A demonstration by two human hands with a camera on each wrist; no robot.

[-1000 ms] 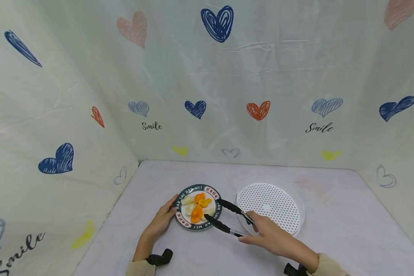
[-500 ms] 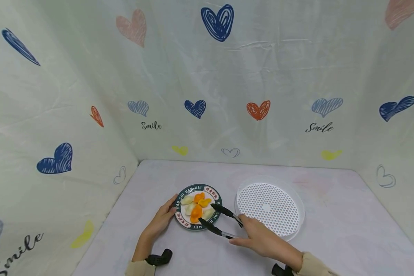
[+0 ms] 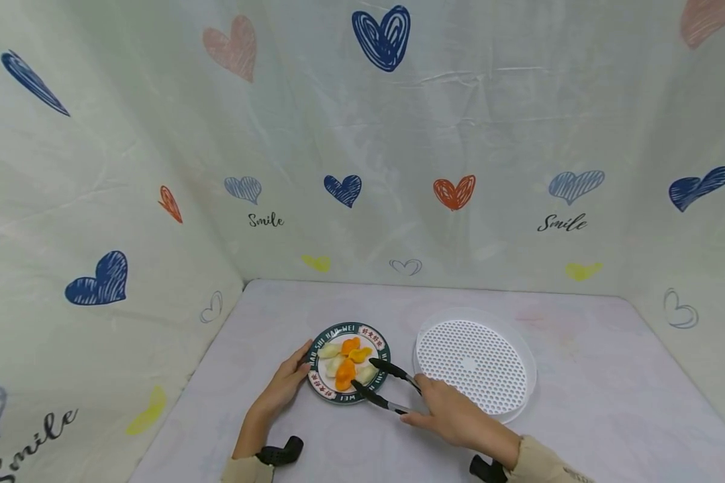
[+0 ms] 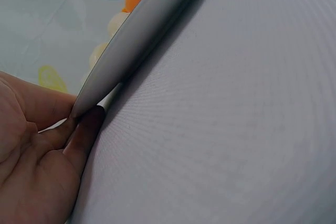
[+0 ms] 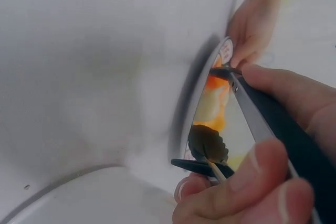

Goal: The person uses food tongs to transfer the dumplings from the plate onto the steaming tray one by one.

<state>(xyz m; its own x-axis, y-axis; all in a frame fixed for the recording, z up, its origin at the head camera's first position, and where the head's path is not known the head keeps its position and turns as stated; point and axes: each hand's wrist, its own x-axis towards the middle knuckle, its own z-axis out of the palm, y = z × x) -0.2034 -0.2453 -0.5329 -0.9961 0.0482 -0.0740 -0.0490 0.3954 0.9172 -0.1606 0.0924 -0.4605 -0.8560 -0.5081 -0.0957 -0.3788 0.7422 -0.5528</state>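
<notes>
My left hand pinches the left rim of a round plate with a dark green patterned border. In the left wrist view its fingers reach under the raised plate edge. Several glossy, lumpy food pieces lie on the plate, some orange, others pale. My right hand grips black-tipped metal tongs. The tongs' arms are spread, their tips over the plate's right side on either side of a pale piece. In the right wrist view, one scalloped tong tip shows close to the food.
A white round perforated tray with a translucent rim lies right of the plate, partly behind my right hand. A pale cloth covers the table. Behind it hangs a curtain printed with hearts.
My right hand has moved left with the tongs, bringing their tips from the plate's right edge to over the food; in the last half second they barely shift. The left hand stays on the rim.
</notes>
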